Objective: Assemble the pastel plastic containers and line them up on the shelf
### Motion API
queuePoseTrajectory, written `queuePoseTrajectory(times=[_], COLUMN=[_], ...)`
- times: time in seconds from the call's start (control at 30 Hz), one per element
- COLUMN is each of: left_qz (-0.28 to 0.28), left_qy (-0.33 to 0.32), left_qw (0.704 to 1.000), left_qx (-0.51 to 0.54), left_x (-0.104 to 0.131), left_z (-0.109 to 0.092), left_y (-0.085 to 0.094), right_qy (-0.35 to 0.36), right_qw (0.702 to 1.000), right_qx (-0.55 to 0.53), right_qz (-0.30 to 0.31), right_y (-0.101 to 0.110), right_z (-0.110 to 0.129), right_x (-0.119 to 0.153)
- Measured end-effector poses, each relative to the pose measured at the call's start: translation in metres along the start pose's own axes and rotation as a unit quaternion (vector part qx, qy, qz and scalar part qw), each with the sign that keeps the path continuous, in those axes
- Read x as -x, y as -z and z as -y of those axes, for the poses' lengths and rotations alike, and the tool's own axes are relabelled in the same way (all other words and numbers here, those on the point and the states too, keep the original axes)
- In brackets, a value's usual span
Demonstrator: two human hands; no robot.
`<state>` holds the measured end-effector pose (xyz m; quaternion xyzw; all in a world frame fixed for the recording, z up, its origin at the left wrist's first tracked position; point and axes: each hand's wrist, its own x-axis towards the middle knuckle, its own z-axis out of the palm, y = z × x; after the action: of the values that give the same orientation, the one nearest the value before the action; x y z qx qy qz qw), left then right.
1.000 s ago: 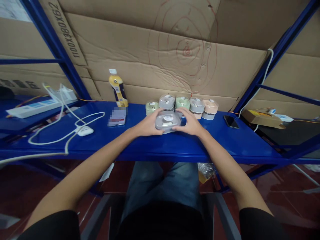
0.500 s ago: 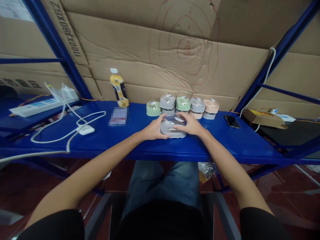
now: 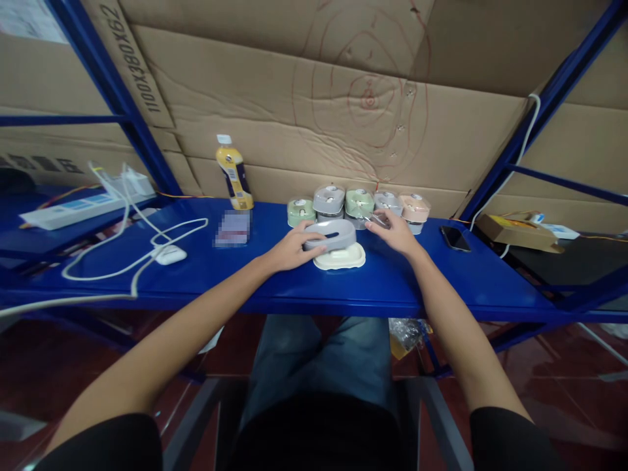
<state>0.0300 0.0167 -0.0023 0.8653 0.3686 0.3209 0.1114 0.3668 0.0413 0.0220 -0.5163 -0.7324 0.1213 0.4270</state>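
My left hand (image 3: 295, 248) grips the left end of a grey oval box body (image 3: 346, 241) with a slot in its middle. It is raised and tilted over a cream base tray (image 3: 345, 259) lying on the blue table. In my right hand (image 3: 398, 234) is a clear plastic lid (image 3: 373, 220), pinched at its right side and held apart from the grey body. Behind the hands stand small lidded boxes: a green box (image 3: 301, 212) at the left, a grey box (image 3: 328, 196), another green box (image 3: 360, 199) and a peach box (image 3: 415, 207), several of them stacked.
A yellow drink bottle (image 3: 234, 173) stands at the back left. White cables (image 3: 157, 229) and a white charger (image 3: 169, 254) lie on the left. A phone (image 3: 455, 238) and an open cardboard box (image 3: 520, 234) are at the right. Cardboard sheets (image 3: 245, 98) wall the back.
The box held in both hands has come apart. My right hand has moved right and back with the clear lid; my left hand has lifted the grey body, uncovering the cream tray.
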Motion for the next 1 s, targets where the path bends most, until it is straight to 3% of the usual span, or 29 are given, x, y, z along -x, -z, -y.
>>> queuePoseTrajectory(times=[0.13,0.27,0.4,0.5,0.7,0.87,1.0], left_qz=[-0.021,-0.014,-0.021,-0.023,0.008,0.011,0.02], left_qy=[0.043,0.053,0.021,0.008,0.019,0.033,0.031], left_qw=[0.999,0.998,1.0,0.999,0.997,0.995,0.996], left_qx=[-0.017,-0.013,0.008,0.032,0.068,0.092,0.086], left_x=[0.004,0.006,0.004,0.001,-0.005,-0.009,-0.01], left_z=[0.021,0.029,0.02,0.004,-0.014,-0.007,-0.008], left_y=[0.013,0.015,0.009,0.0,-0.024,-0.029,-0.029], right_qy=[-0.024,-0.015,0.012,0.049,0.191,0.202,0.198], right_qw=[0.998,0.994,0.998,0.999,0.974,0.967,0.967], right_qx=[0.016,0.044,0.018,-0.013,-0.033,-0.017,0.002], right_qz=[0.061,0.103,0.051,0.018,0.115,0.154,0.159], right_y=[0.006,0.005,0.001,-0.002,-0.02,-0.037,-0.039], right_z=[-0.007,-0.017,-0.018,-0.004,0.031,0.038,0.039], right_x=[0.0,-0.001,-0.002,0.0,0.009,0.011,0.011])
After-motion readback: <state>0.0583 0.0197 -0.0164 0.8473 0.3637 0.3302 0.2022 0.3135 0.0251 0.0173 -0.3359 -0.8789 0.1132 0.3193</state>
